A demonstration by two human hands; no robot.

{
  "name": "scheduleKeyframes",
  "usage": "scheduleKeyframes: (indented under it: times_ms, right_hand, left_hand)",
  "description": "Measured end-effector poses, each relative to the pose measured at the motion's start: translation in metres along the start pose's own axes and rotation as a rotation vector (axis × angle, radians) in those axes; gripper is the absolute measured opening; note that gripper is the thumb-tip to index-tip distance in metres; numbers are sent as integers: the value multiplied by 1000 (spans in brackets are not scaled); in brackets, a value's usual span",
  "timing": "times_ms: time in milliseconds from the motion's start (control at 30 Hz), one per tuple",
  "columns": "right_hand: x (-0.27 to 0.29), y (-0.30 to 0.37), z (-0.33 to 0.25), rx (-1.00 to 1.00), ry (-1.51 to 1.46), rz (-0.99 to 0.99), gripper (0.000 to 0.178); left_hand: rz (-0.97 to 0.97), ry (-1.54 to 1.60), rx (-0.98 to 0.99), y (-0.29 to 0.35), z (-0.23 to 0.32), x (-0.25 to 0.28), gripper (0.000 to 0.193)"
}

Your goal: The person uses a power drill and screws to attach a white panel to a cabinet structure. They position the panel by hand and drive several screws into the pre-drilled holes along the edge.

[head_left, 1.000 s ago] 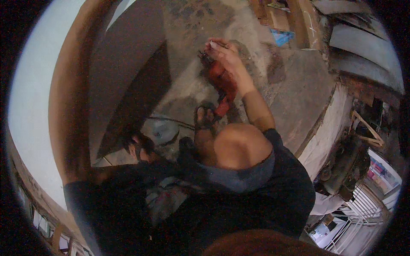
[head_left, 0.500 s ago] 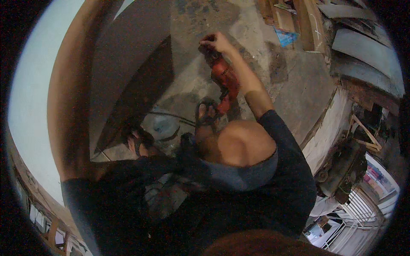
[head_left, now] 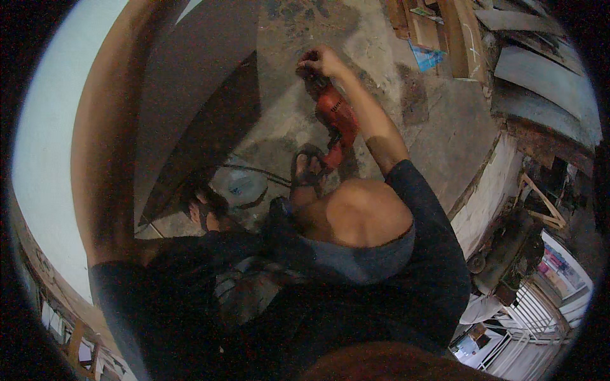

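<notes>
My right hand (head_left: 323,61) is closed round the dark front end of a red power drill (head_left: 337,113), its fingers curled at the chuck. The drill lies lengthwise away from me, with its handle close to my sandalled right foot (head_left: 308,166). My left arm (head_left: 109,136) stretches up along the left side, and its hand is beyond the top of the picture. Beside that arm is a large dark brown panel (head_left: 190,82). A black cable (head_left: 257,170) runs across the floor between my feet.
A clear plastic bag-like item (head_left: 240,187) lies between my feet. Wooden boxes or boards (head_left: 467,41) with a blue piece (head_left: 426,58) stand at the far right. Grey curved sheets (head_left: 534,73) are stacked beyond. A dark, grimy machine (head_left: 508,254) sits at the right.
</notes>
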State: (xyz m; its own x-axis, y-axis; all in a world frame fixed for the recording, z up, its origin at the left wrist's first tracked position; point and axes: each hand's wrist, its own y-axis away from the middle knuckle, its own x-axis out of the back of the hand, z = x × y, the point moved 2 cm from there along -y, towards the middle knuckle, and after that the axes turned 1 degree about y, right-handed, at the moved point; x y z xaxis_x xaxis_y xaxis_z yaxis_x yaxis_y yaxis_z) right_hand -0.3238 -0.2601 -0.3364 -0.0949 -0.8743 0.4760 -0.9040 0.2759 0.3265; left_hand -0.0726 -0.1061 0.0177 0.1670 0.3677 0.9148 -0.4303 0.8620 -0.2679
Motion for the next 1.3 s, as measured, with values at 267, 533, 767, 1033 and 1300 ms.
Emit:
scheduleKeyframes:
  times_ms: [267,533,767,1033,1300]
  right_hand:
    - [0,6,1,61,367,59,25]
    - [6,43,-21,2,197,231,45]
    - [-49,224,-59,-295,-191,1065,63]
    - [-73,287,-135,-153,-598,772,63]
    - [-39,279,-154,-20,-633,752,64]
  left_hand:
    - [-40,136,199,4,12,0,44]
    - [-59,87,138,4,11,18,49]
    - [-31,-38,193,1,5,15,46]
    - [45,82,99,16,22,18,43]
    - [-21,-40,239,7,13,25,44]
